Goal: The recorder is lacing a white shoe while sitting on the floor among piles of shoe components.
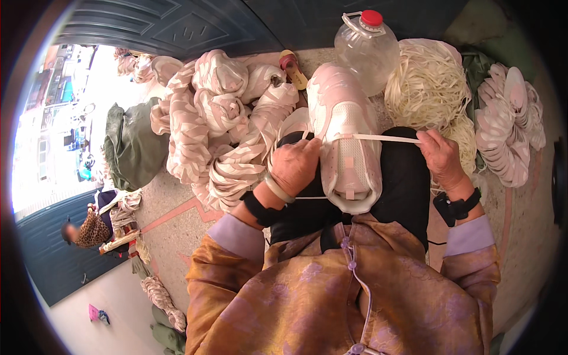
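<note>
A pale pink and white shoe upper point(344, 115) lies across my lap, toe pointing away from me. A flat white shoelace point(384, 138) runs through it near the middle and stretches taut to the right. My right hand point(441, 157) pinches that strand, fingers closed. At the shoe's left edge my left hand point(296, 165) is closed with the lace's other side; a thin end shows below it. The left fingertips are partly hidden from above.
Bundles of pink and white shoe uppers point(231, 124) lie ahead to the left, more point(509, 127) at far right. A heap of cream laces point(429, 80) sits by a clear jug point(367, 50) with a red cap. A green sack point(136, 145) and another person point(94, 229) are at left.
</note>
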`<control>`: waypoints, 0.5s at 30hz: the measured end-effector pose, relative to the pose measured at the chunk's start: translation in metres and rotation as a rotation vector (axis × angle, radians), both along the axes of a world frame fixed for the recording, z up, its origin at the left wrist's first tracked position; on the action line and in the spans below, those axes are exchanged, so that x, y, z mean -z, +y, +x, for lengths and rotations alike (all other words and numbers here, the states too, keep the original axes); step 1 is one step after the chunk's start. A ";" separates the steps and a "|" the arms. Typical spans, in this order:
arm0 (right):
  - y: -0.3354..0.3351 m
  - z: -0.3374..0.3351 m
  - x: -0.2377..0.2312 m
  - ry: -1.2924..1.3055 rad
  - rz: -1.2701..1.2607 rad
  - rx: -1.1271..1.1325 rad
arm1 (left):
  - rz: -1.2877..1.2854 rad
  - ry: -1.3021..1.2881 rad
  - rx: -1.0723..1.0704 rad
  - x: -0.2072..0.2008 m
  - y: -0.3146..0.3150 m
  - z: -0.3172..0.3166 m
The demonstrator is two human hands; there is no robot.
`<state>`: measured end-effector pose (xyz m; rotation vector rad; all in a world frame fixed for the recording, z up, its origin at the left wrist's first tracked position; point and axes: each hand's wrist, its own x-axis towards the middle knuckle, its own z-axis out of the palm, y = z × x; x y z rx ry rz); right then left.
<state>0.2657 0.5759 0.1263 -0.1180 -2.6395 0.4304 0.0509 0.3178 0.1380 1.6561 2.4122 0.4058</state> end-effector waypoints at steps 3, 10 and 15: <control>0.004 0.013 -0.008 -0.022 0.025 -0.019 | 0.176 0.021 0.039 -0.009 -0.011 -0.017; 0.015 0.055 -0.010 -0.085 0.077 0.010 | 0.105 0.352 -0.127 -0.027 -0.072 -0.106; 0.036 0.089 -0.006 -0.121 0.074 0.079 | -0.101 0.597 -0.428 -0.081 -0.160 -0.177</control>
